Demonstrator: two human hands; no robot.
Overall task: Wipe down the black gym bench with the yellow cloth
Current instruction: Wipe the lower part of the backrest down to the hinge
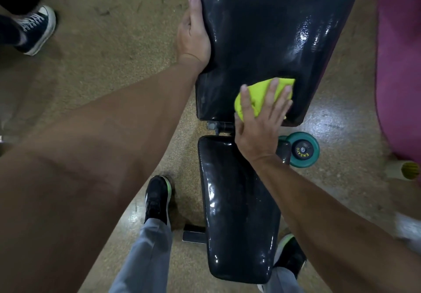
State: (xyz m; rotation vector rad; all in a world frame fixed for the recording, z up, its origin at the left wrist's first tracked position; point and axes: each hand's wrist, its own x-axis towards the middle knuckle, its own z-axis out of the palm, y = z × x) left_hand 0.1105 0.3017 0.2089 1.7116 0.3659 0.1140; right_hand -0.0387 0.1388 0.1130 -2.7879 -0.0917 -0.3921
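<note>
L hand (193,32) wraps the left edge of the black gym bench (268,30) backrest, thumb lying up along the pad's rim, fingers curled out of sight underneath, forearm stretched fwd. R hand (259,119) lies flat w/ fingers spread, palm pressing the yellow cloth (257,94) onto the backrest's lower end, near its right corner; cloth bunched, soft-looking, poking out past the fingertips. Bench upholstery is glossy black vinyl, wet-looking w/ light streaks; backrest tapers, seat pad (239,206) is a rounded rectangle just below a metal hinge. Teal wheel (303,149) sits beside the frame on a speckled tan floor (114,41).
</note>
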